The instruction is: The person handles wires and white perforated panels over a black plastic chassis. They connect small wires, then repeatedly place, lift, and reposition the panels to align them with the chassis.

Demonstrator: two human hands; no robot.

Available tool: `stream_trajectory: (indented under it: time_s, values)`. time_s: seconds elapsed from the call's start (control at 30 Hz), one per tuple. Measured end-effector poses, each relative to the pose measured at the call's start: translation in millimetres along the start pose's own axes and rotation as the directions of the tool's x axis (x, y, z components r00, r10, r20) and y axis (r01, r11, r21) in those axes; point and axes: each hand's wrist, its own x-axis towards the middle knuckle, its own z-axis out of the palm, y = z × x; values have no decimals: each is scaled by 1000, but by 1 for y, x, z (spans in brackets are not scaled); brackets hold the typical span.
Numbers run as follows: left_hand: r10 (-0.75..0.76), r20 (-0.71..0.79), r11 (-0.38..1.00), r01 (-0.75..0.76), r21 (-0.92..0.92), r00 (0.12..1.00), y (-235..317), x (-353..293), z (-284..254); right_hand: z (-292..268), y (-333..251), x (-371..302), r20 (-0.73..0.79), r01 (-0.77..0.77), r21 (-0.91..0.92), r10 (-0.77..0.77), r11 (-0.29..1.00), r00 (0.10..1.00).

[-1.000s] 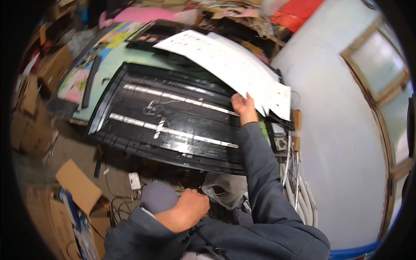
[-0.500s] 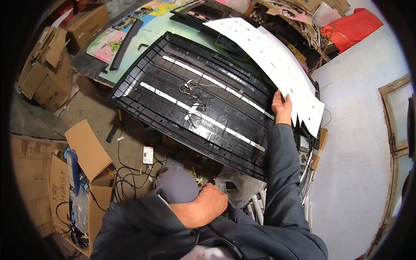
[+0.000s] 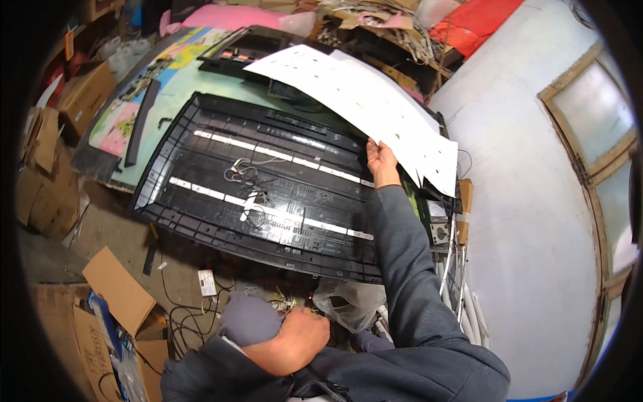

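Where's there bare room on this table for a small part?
The table has a bare green patch between the dark strip and the black tray, just beyond the small hook. It's crowded on the right, around the white sheet and right hand.

Right hand at white sheet, black casing

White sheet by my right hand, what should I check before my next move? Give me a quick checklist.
1. Right hand at the edge of the white sheet: ok.
2. Firm grip on the sheet: cannot tell; the contact at the fingers is unclear.
3. Left hand away from the sheet: ok; it is closed, beside the grey-clad knee.
4. Wires tidy in the black casing: not ok; they lie loose and tangled.
5. White strips in view: ok; two rows run along the casing's inside.
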Motion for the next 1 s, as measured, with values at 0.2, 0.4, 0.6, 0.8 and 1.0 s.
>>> stream_trajectory:
  time_s: [0.2, 0.4, 0.6, 0.8, 1.0]
  values:
    - [-43, -52, 997, 40, -65, 998, 0, -1, 9, 45, 9, -45, -103, 80, 46, -75, 996, 992]
    - [-53, -57, 997, 49, -59, 997, 2, 4, 13, 38, -22, -40, 97, -47, 255, 23, 966, 995]
    - [-111, -162, 994, 108, -26, 981, -3, 4, 12, 99, -40, -102, 181, -77, 370, 10, 926, 984]
    - [-381, -344, 812, 132, -569, 859, -29, -1, -35, 101, -44, -224, 414, -238, 371, 70, 897, 908]
    - [-632, -90, -599, -558, -575, 770, -153, 2, -49, 33, -13, -350, 411, -187, 166, 104, 968, 905]
